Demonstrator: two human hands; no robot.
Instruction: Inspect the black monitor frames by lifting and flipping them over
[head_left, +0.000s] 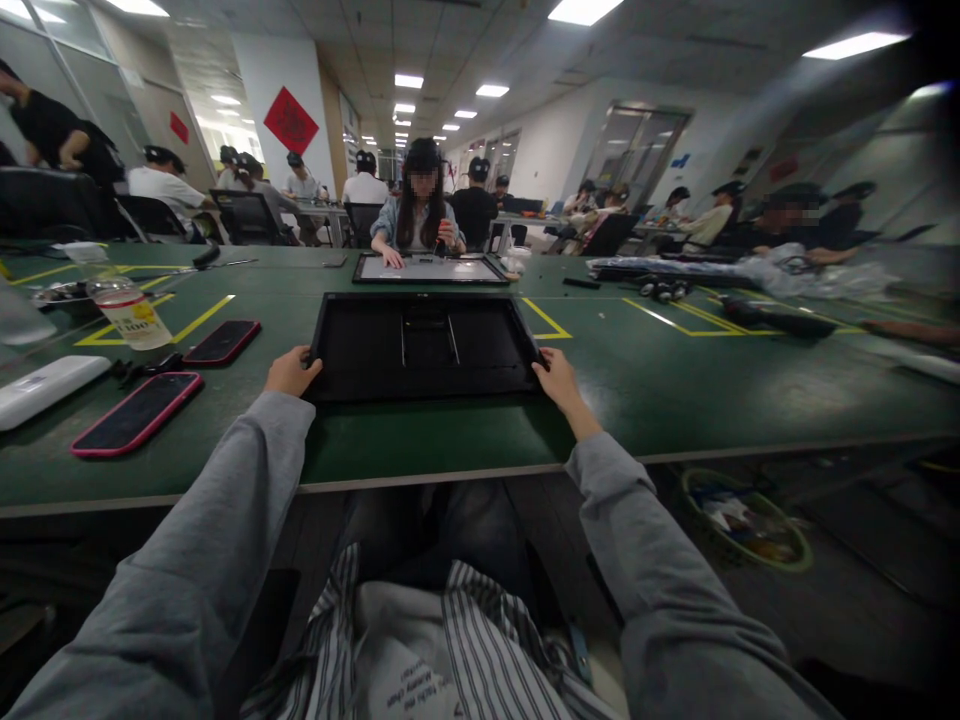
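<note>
A black rectangular back cover, like that of a monitor [360,350], lies on the green table in front of me, its raised rim around a recessed inside. Near its upper middle is a rectangular opening or bracket with two pale metal strips. My left hand [294,372] grips the left side of the cover, thumb on top of the rim. On the opposite side my right hand [556,380] holds the right edge in the same way. The fingers beneath both edges are partly hidden.
Left on the green table [637,400] lie two phones [139,412], a white device [52,388] and a drink bottle [129,305]. Opposite, a person works over a framed panel [431,268]. Plastic-wrapped parts [675,270] lie right. A basket [746,520] stands below the right edge.
</note>
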